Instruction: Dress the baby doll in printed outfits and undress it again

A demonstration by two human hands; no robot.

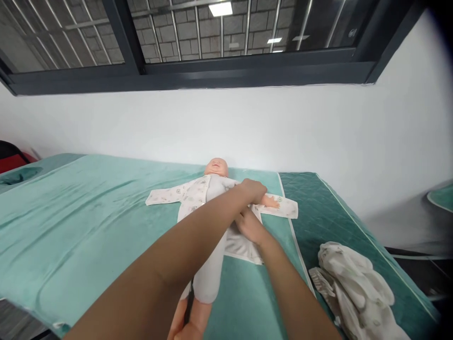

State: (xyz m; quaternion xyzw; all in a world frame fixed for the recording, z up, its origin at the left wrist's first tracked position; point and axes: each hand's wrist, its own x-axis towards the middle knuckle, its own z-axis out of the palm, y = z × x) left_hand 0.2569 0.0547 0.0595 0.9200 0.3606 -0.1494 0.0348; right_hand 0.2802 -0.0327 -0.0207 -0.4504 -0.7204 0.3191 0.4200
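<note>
Apparently sleeving the doll [214, 190] at frame centre into the printed jacket [194, 196], with left hand [254, 190] above right hand [249, 224]. Cannot tell whether gripping, with fingers mostly hidden. Probably calls next for guiding the doll's hand [270, 202] into the right-of-frame sleeve [289, 208].

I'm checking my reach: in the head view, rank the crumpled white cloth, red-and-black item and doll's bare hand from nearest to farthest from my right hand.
1. Doll's bare hand: just beyond, slightly right.
2. Crumpled white cloth: right, nearer the camera.
3. Red-and-black item: far left edge.
</note>
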